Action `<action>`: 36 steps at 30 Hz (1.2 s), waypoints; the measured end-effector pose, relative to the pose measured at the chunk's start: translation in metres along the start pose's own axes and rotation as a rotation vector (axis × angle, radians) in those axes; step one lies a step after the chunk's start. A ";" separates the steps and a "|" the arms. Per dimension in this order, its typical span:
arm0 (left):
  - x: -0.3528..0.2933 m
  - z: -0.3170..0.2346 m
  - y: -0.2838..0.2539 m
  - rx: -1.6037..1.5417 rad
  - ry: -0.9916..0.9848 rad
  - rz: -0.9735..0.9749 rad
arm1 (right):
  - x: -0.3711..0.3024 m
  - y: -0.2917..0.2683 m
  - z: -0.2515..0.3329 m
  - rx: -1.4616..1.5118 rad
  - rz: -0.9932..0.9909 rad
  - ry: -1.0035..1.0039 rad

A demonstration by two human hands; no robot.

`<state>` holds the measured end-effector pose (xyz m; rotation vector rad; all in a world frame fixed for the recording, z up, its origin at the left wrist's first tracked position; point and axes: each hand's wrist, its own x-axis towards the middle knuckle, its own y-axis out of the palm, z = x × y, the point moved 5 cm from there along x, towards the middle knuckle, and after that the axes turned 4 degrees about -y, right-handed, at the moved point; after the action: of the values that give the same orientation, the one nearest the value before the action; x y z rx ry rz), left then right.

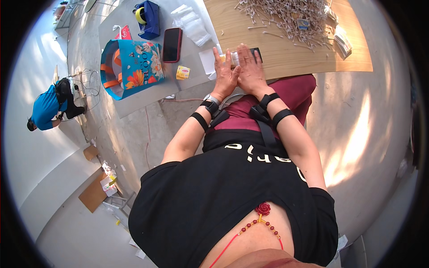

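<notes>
while a blue bag (pixel 134 67) stood upper left, the left hand (pixel 225 77), upper centre, had fingers (pixel 217 59) straight, parted, at a row of cotton swabs (pixel 235 58); right hand (pixel 251 76) alongside, fingers (pixel 244 54) straight, closer together; grip of either: could not tell. loose swabs (pixel 290 18) heaped upper right.

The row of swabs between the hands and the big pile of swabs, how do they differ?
The row of swabs looks neatly lined up, while the pile is jumbled, sticks pointing every way. The row is small and partly covered by the left hand and right hand; the pile spreads much wider, with no hand on it. Both show thin, pale sticks.
</notes>
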<state>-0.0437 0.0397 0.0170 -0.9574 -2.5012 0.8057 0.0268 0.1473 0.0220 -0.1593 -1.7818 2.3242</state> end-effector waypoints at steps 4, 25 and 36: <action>0.000 -0.001 -0.001 0.013 -0.011 0.007 | -0.008 -0.013 -0.031 -0.064 0.032 0.062; 0.000 -0.008 0.000 0.006 -0.023 0.031 | -0.001 -0.004 -0.002 -0.267 0.115 0.034; 0.001 -0.006 -0.001 0.038 -0.043 0.031 | -0.004 -0.010 -0.023 -0.041 0.023 -0.070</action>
<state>-0.0419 0.0425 0.0222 -0.9784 -2.5033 0.8896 0.0368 0.1705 0.0254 -0.1064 -1.8715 2.3378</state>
